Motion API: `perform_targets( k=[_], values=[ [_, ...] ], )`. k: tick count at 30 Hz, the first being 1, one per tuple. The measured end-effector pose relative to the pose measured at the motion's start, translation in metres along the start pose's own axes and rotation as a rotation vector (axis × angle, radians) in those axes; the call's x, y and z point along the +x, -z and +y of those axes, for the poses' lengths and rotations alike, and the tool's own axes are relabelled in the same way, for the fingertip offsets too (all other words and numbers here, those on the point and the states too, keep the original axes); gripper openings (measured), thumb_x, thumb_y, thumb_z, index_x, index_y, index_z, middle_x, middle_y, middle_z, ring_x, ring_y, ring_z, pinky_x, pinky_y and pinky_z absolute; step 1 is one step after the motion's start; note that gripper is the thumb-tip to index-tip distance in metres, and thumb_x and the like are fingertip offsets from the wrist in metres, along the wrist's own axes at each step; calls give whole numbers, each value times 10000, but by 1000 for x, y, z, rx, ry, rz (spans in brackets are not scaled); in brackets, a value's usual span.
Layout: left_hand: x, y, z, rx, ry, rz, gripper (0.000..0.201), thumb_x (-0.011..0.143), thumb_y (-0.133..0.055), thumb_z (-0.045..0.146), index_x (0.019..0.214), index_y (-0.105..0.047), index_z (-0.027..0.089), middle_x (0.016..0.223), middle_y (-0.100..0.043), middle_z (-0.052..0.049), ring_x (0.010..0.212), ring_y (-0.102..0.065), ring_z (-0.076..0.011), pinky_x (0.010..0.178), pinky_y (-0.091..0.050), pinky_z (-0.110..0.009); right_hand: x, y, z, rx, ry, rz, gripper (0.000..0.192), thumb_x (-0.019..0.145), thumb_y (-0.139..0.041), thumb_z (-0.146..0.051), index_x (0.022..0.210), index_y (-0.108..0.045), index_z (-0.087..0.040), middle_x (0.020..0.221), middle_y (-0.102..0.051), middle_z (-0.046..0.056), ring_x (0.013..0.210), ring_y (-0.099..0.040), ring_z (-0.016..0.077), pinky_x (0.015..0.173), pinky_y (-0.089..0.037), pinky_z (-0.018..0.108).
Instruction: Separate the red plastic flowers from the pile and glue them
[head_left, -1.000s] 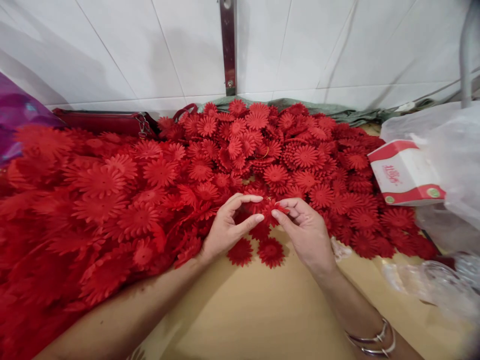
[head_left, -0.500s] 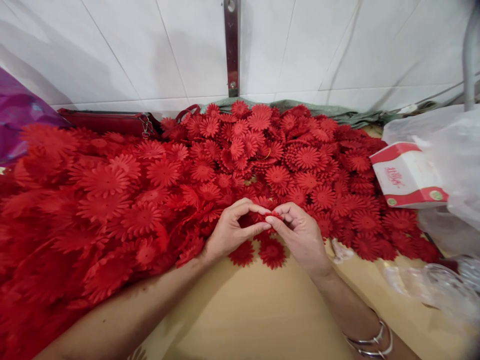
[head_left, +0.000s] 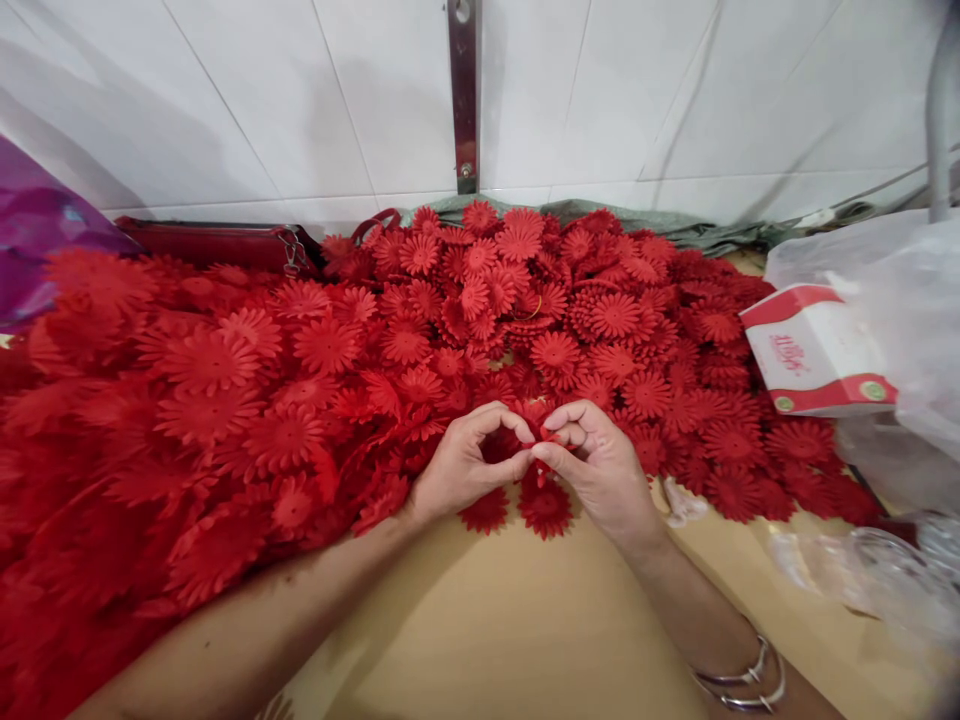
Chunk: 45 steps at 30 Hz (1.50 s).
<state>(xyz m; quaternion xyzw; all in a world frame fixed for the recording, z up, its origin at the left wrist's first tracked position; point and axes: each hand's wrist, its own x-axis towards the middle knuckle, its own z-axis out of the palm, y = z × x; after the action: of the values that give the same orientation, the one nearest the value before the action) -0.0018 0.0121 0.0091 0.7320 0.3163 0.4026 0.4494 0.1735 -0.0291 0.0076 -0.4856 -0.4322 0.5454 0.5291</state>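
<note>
My left hand (head_left: 469, 455) and my right hand (head_left: 600, 465) meet at the near edge of a big heap of red artificial flower pieces (head_left: 555, 350). Thumb and fingers of both hands pinch a small red flower piece (head_left: 551, 438) between them; fingertips hide much of it. Just below the hands, two flat red petal discs (head_left: 546, 508) lie on the tan tabletop (head_left: 480, 610). Silver bangles (head_left: 742, 675) circle my right wrist.
A red bag (head_left: 217, 240) lies behind the heap against the white tiled wall (head_left: 390, 90). To the right are a red-and-white box (head_left: 814, 350), a translucent plastic bag (head_left: 922, 330) and clear plastic containers (head_left: 892, 570). Purple plastic (head_left: 52, 225) hangs at far left.
The fingers have shifted on the held piece, and more red petals show between and below the fingertips. Both arms stay in nearly the same place.
</note>
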Motion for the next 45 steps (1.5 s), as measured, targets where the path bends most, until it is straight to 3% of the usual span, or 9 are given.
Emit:
perform_targets(
  k=[7,11,17,21,24,28,32,39,45],
  values=[
    [-1,-3,-5,199,-96,126,78,862,-685,133,906,-650,187,866,-636,-6,815,-605,-134,755,-462,-237,-3,-2,-5,-85,23,-36,367,745,-861,-401,920,-589,-228,598,-500,-105,532,-423,74,532,-353,208],
    [1,-1,-10,198,-19,263,130,882,-658,141,1000,-641,192,964,-653,-24,902,-626,-154,841,-481,-274,-7,1,-9,-147,95,-40,284,818,-805,-373,971,-604,-242,630,-540,-90,547,-469,86,559,-405,217],
    [-3,0,-7,50,-35,296,303,880,-720,250,1164,-621,215,1107,-601,-47,993,-609,-178,902,-492,-302,-4,9,-13,-380,398,-168,123,927,-687,-361,923,-708,-240,1012,-664,40,1001,-632,183,911,-490,321],
    [-5,3,1,18,-122,327,240,962,-602,274,1187,-644,202,1097,-609,-60,1044,-581,-189,966,-467,-321,-1,12,-11,-363,452,-51,126,959,-649,-330,885,-689,-236,1040,-644,47,1023,-613,184,951,-474,339],
    [-4,3,0,8,-82,385,203,1005,-559,264,1132,-705,204,1028,-663,-48,970,-611,-163,910,-480,-289,0,12,-9,-327,457,32,135,986,-608,-304,881,-658,-235,975,-648,32,955,-608,164,899,-482,314],
    [-2,-3,-5,-64,38,319,256,959,-660,275,1206,-701,222,1002,-734,-33,781,-631,-124,758,-506,-253,-2,6,-6,-300,411,100,74,964,-634,-303,1012,-649,-248,1016,-646,30,972,-614,166,901,-495,313],
    [-2,-6,-5,-226,119,210,504,909,-726,274,1381,-560,221,888,-744,-9,755,-664,-125,740,-522,-238,-2,-1,-4,-258,334,106,310,895,-720,-298,1180,-602,-273,1157,-658,40,1033,-624,172,948,-510,328],
    [2,-3,-3,-357,188,67,217,879,-747,333,1014,-723,165,990,-769,-50,887,-694,-152,859,-531,-258,-3,-3,3,-261,261,119,251,915,-703,-293,1146,-605,-276,986,-692,10,951,-663,165,887,-539,328],
    [4,0,-3,-329,263,146,319,790,-816,428,758,-639,165,694,-608,34,645,-520,-93,638,-445,-206,-4,-3,-1,-462,532,109,256,916,-703,-238,1153,-614,-272,1139,-604,57,943,-625,169,947,-537,393]
  ],
)
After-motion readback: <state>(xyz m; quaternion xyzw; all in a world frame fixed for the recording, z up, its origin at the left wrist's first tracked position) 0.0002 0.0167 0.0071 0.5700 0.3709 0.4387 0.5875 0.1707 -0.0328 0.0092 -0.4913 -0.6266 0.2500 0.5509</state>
